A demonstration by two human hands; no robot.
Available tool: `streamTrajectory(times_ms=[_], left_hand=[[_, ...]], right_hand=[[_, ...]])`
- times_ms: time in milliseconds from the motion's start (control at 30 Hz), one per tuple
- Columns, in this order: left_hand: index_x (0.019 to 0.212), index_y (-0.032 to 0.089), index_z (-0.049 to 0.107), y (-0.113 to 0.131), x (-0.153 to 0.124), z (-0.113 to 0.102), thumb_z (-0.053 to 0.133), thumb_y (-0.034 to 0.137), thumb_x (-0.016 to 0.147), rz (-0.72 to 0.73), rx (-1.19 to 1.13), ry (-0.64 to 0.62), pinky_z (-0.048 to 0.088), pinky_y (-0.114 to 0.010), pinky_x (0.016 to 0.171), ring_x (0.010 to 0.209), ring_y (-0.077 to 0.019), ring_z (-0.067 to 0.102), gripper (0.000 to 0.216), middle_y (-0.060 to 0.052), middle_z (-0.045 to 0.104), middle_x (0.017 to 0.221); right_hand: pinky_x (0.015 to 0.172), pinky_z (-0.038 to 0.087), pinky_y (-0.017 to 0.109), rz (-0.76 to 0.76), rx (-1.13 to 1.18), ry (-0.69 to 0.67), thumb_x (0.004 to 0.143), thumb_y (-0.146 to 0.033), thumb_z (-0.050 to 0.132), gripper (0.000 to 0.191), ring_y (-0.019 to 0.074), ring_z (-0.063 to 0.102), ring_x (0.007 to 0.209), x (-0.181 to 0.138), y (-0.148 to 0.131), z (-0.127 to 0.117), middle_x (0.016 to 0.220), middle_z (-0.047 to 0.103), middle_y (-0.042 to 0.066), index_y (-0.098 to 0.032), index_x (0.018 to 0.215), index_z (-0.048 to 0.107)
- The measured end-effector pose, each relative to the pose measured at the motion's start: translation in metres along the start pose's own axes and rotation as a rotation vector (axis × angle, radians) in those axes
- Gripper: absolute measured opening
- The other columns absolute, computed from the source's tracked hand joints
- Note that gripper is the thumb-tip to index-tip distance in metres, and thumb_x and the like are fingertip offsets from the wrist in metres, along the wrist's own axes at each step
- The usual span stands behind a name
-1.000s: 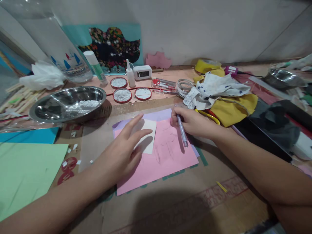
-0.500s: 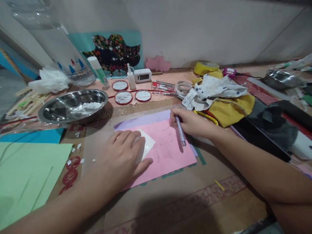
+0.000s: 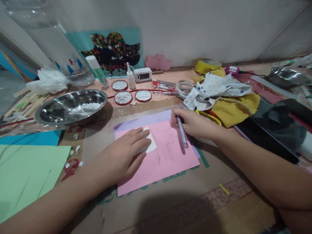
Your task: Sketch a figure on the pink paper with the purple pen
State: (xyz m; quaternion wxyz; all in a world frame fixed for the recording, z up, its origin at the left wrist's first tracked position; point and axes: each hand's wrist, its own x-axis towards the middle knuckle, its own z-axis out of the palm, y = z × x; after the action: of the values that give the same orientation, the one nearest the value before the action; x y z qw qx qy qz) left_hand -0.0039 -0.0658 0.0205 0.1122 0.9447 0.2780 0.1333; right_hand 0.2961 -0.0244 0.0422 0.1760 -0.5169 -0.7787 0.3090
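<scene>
A pink sheet of paper [image 3: 138, 175] with thin drawn lines lies over a purple sheet [image 3: 134, 121]. My left hand [image 3: 124, 152] rests flat on the pink sheet's left side, fingers stretched out across a white, flat, square-cornered piece [image 3: 151, 143]. Part of that piece is covered by the fingers. Over the sheet's right edge, my right hand [image 3: 188, 123] is closed around a pen [image 3: 182, 133] with a translucent purplish barrel. The pen's lower end points toward me, just above the pink paper.
A steel bowl of white beads [image 3: 70, 107] stands at the left, above green paper [image 3: 29, 175]. Behind are round bead containers [image 3: 123, 97], a glue bottle [image 3: 131, 80], a glue stick [image 3: 97, 71] and a small digital clock [image 3: 143, 74]. Crumpled cloth [image 3: 216, 91] lies at the right.
My left hand has turned and slid slightly over the white piece, its fingers now pointing more to the right. My right hand keeps the pen in nearly the same place.
</scene>
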Motion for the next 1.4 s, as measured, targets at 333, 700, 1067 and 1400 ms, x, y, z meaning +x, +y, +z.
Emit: streamTrajectory(times_ms=[333,700,1067,1400], left_hand=[[0.13,0.019,0.066,-0.015,0.0,-0.014,0.048,0.022,0.103,0.077,-0.048,-0.07,0.045,-0.053,0.123,0.147,-0.0297,0.053,0.032,-0.015,0.061,0.153],[0.135,0.019,0.064,-0.014,-0.004,-0.006,0.048,0.019,0.102,0.064,-0.062,-0.039,0.038,-0.055,0.128,0.149,-0.0302,0.051,0.036,-0.014,0.058,0.156],[0.142,0.02,0.061,-0.018,-0.005,-0.001,0.05,0.021,0.103,0.061,-0.046,-0.067,0.038,-0.058,0.126,0.151,-0.0331,0.048,0.041,-0.013,0.053,0.162],[0.141,0.019,0.063,-0.017,-0.001,-0.002,0.048,0.022,0.104,0.081,-0.018,-0.066,0.038,-0.055,0.127,0.15,-0.0318,0.049,0.039,-0.012,0.056,0.159]], right_hand=[[0.067,0.037,0.028,-0.004,-0.013,0.014,0.084,-0.015,0.059,0.01,0.0161,0.056,0.072,-0.001,-0.002,-0.001,0.077,0.062,0.0,-0.022,0.08,0.052],[0.06,0.039,0.028,0.064,0.229,0.086,0.081,-0.026,0.068,0.018,0.0143,0.049,0.064,0.003,0.013,0.006,0.072,0.054,-0.003,-0.023,0.082,0.051],[0.064,0.039,0.03,0.043,0.158,0.129,0.081,-0.026,0.07,0.019,0.0151,0.051,0.066,0.003,0.016,0.005,0.073,0.057,-0.003,-0.023,0.083,0.052],[0.079,0.049,0.036,-0.554,-0.015,0.032,0.107,-0.044,0.048,0.034,0.0217,0.065,0.084,-0.021,-0.023,0.025,0.085,0.072,0.008,-0.023,0.084,0.059]])
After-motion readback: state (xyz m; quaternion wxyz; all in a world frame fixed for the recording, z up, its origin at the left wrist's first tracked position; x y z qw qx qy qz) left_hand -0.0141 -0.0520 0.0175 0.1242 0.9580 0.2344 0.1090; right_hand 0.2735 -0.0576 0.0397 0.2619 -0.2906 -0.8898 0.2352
